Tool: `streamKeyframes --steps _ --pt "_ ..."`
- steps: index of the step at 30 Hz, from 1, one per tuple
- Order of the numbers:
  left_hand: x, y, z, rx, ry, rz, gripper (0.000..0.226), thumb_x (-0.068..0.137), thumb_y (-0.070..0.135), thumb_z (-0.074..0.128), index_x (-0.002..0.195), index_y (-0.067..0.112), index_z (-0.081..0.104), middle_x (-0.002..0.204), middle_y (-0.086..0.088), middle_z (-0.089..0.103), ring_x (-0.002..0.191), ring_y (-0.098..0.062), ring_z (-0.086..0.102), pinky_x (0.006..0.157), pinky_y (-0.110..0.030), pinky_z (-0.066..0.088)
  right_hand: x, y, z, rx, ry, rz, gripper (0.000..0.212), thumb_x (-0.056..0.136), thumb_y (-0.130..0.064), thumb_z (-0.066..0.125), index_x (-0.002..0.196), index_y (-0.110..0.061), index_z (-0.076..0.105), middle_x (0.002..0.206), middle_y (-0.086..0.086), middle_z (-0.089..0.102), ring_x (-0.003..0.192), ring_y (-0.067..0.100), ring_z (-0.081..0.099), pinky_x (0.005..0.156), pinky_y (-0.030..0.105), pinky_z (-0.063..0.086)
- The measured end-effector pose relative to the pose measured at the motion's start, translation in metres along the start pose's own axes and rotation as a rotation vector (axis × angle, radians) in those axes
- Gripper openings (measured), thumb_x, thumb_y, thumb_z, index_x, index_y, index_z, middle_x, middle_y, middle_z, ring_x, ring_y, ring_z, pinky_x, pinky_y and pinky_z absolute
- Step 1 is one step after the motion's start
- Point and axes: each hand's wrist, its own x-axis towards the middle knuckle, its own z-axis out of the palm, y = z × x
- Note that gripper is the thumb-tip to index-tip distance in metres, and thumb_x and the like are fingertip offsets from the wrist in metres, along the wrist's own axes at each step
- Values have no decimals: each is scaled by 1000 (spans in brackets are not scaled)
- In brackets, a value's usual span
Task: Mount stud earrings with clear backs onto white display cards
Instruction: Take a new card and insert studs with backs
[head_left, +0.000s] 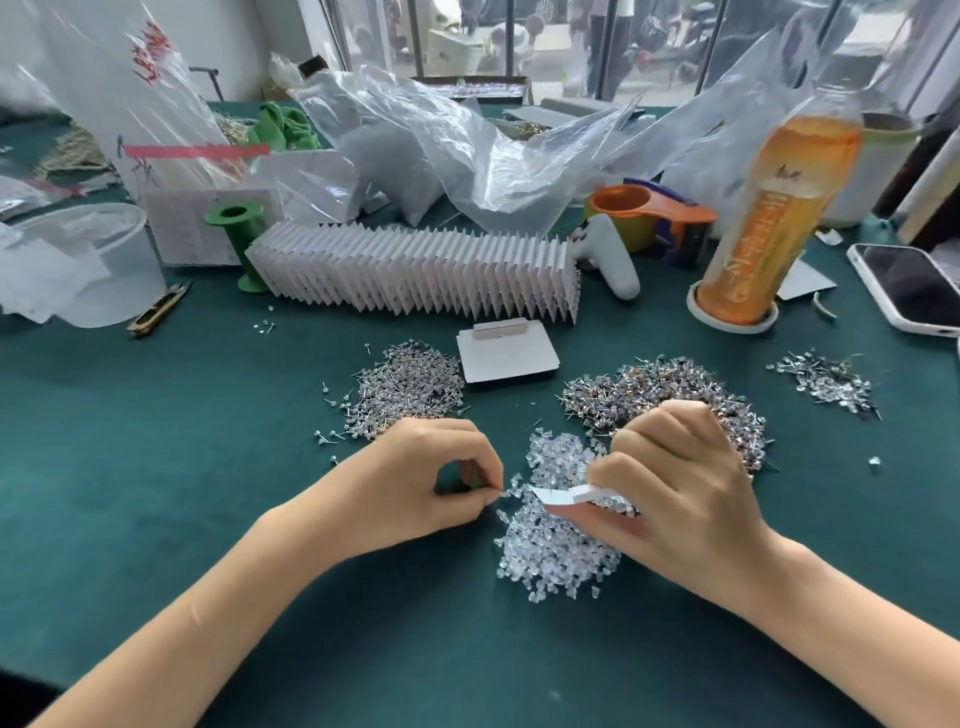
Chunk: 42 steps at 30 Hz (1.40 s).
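My right hand (675, 483) grips a small white display card (558, 494), held edge-on above a heap of clear earring backs (556, 551). My left hand (431, 478) pinches a tiny piece, too small to name, at its fingertips just left of the card's tip. Stud earrings lie in a pile at the left (405, 387), a larger pile behind my right hand (660, 392), and a smaller pile at the right (826, 382). A short stack of blank cards (506, 358) lies between the piles. A long row of white cards (415, 270) stands behind them.
Green cloth covers the table (156, 467). Behind stand an orange drink bottle (763, 223), an orange tape dispenser (649, 215), a white game controller (610, 260), a green spool (241, 244), a clear tub (88, 260), thread snips (158, 309) and crumpled plastic bags (467, 150). A phone (909, 286) lies at the right.
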Motion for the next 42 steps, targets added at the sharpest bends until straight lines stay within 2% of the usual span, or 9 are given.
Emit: streamKeyframes --steps 5,10,13,18,21,23,34,38,42 --pt "1 4 -4 -143 109 -75 16 76 2 73 79 17 68 73 10 67 59 -2 52 55 -19 42 0 3 1 -6 1 -18 37 86 -42 69 77 -17 43 59 -3 51 68 17 43 75 29 35" --pt "10 10 -5 -327 148 -175 21 81 -2 70 87 17 75 76 4 71 69 -13 64 66 -33 52 1 5 2 -31 3 -27 38 87 -43 69 77 -16 43 60 -2 52 68 18 44 75 30 35" --pt "21 17 -7 -510 186 -270 18 79 0 72 81 18 76 77 1 74 72 -11 67 69 -23 54 1 6 0 -58 0 -33 36 90 -41 65 77 -16 43 60 -1 52 67 19 44 76 30 35" --pt "32 28 -2 -763 63 -363 10 77 5 75 80 15 75 83 -9 75 75 -13 69 70 -17 53 2 9 -5 -135 -27 -80 33 91 -39 63 78 -15 45 61 -1 54 61 22 54 75 32 37" --pt "30 30 3 -825 50 -381 10 70 13 77 80 13 75 82 -5 75 76 -9 67 71 -16 52 2 7 -6 -166 -36 -116 32 95 -35 56 71 -14 54 62 -1 55 60 21 57 76 32 38" --pt "27 28 5 -864 42 -419 13 66 17 76 79 14 76 81 0 74 75 -5 67 69 -13 50 2 6 -6 -176 -49 -129 42 97 -33 52 61 -14 62 60 -1 56 57 21 58 76 31 37" --pt "23 25 6 -879 -28 -450 15 66 19 77 82 18 78 83 -1 75 77 -7 68 71 -13 50 2 5 -5 -245 -26 -145 36 89 -34 63 55 -20 61 58 -6 53 56 17 60 75 31 31" --pt "22 24 7 -852 -39 -446 15 68 16 78 84 15 77 85 -6 75 79 -10 69 73 -15 52 3 5 -5 -245 -6 -158 26 86 -32 67 70 -19 52 58 -6 52 57 16 61 75 31 30" --pt "23 23 6 -817 -67 -430 12 70 16 77 82 18 77 84 -3 75 78 -9 68 75 -16 52 4 4 -4 -261 8 -165 34 76 -30 76 75 -18 43 57 -6 49 56 17 60 74 31 30"
